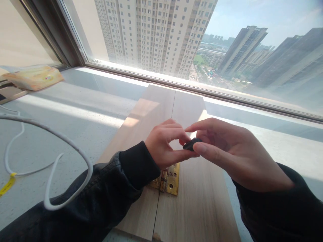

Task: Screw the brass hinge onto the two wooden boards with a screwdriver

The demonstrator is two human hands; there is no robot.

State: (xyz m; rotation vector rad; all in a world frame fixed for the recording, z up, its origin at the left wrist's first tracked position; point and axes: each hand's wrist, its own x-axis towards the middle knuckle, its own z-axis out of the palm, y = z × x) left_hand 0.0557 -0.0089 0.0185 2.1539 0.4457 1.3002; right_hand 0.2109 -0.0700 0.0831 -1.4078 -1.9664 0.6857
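A small, dark, blocky object (pixel 191 144) is pinched between the fingers and thumb of my left hand (pixel 166 144). My right hand (pixel 227 148) comes in from the other side, its thumb pressed to the object's right end and its index finger stretched above it. What exactly the object is, I cannot tell. Below the hands a worn brass hinge (pixel 173 183) lies across the seam of two pale wooden boards (pixel 196 201). My left hand and sleeve cover part of the hinge.
A white cable (pixel 75 151) loops at the left, over my left sleeve, near a yellow tag (pixel 8 184). An orange and white soft packet (pixel 37 77) lies in the far left corner. The boards rest on a pale windowsill (pixel 75 97), by a window frame (pixel 151 80).
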